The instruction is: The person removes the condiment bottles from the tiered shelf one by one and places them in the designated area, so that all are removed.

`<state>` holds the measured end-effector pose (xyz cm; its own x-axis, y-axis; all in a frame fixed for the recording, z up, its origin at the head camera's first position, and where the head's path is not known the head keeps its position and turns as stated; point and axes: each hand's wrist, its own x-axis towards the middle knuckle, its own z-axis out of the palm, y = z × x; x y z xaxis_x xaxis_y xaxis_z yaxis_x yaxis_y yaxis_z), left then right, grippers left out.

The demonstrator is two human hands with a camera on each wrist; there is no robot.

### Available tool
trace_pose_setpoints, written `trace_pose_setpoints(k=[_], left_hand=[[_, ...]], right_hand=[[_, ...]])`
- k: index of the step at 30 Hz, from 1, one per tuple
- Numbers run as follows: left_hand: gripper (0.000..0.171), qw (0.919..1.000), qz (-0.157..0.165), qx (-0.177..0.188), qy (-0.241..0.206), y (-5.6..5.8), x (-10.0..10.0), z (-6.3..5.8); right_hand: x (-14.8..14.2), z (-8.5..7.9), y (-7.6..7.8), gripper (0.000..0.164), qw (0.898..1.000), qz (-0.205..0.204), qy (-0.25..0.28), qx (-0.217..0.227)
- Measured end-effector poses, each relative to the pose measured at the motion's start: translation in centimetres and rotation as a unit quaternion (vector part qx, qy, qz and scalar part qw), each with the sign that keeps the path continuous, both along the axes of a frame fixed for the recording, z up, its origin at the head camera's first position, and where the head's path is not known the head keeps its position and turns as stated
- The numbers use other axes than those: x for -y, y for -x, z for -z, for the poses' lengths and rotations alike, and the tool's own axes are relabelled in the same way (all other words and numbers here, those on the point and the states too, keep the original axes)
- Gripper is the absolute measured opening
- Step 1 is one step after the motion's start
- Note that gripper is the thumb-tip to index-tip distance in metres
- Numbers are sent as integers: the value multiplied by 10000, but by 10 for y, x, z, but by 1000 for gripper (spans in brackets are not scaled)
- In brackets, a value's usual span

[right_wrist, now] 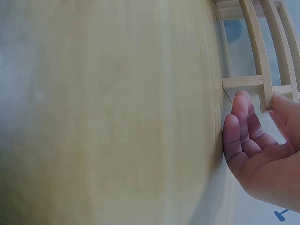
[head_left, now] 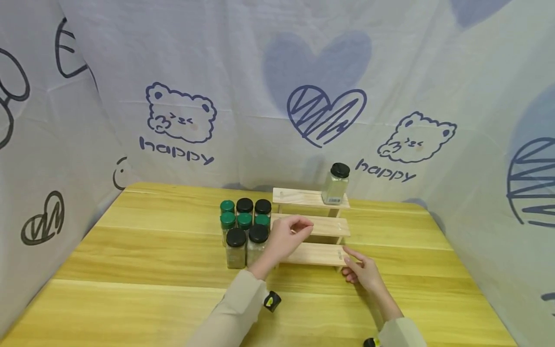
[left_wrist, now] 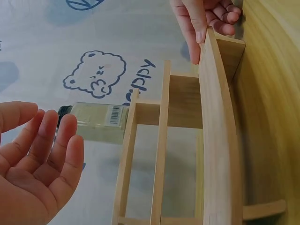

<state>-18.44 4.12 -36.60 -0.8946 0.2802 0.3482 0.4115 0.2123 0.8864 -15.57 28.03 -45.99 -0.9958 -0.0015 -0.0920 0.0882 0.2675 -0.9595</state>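
A three-step wooden rack [head_left: 314, 253] stands on the table, its lowest step toward me. My right hand [head_left: 362, 272] holds the right end of that step, thumb and index finger at the board, the other fingers curled beside the leg [right_wrist: 243, 82]. Above the left part of the rack, my left hand [head_left: 288, 236] hovers with loosely bent fingers, holding nothing. A clear square jar [head_left: 335, 188] with a black lid and a barcode label stands upright on the right of the top step. In the left wrist view this jar [left_wrist: 98, 121] appears beyond my left fingers.
Left of the rack, several jars with black lids [head_left: 236, 237] and green lids [head_left: 227, 220] stand close together on the yellow wooden table [head_left: 151, 246]. A printed white cloth [head_left: 243, 125] hangs behind and at both sides. Black bands [head_left: 272, 301] show at my wrists.
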Motion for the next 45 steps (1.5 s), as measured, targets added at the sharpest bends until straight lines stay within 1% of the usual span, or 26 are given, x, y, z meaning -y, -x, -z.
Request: trace_pose_setpoints(k=[1, 5, 9, 12, 15, 19, 22, 28, 33, 38, 41, 45], left_hand=[[9, 10000, -20, 30, 29, 2, -2, -1], [9, 9998, -60, 135, 135, 12, -12, -2], [9, 9998, -116, 93, 92, 21, -21, -8], [9, 9998, -169, -65, -32, 26, -26, -13], [11, 9994, -248, -198, -150, 33, -33, -14], [19, 9980, -443, -257, -367, 44, -42, -13], [26, 9967, -595, -243, -496, 49, -47, -14], [40, 9954, -860, -252, -335, 57, -55, -16], [52, 9956, -885, -169, -268, 65, -62, -17], [63, 9960, -828, -97, -311, 72, -69, -20], [67, 9964, -774, -116, -325, 76, -73, -22], [71, 9969, -763, -109, -173, 81, -77, -26]], right_hand=[[1, -1, 1, 44, 9997, 133, -106, 185], [2, -4, 3, 42, 9986, 219, -166, 461], [2, -5, 2, 41, 9985, 227, -202, 450], [3, -6, 1, 41, 9985, 255, -236, 422], [3, -6, 1, 41, 9984, 257, -268, 427], [3, -7, 1, 40, 9983, 267, -277, 432], [3, -7, 1, 41, 9984, 261, -241, 449], [3, -7, 1, 41, 9987, 215, -158, 435], [3, -7, 1, 40, 9988, 233, -153, 412], [3, -7, 2, 40, 9986, 279, -187, 397], [3, -6, 2, 40, 9986, 270, -219, 409], [4, -6, 1, 40, 9986, 230, -228, 419]])
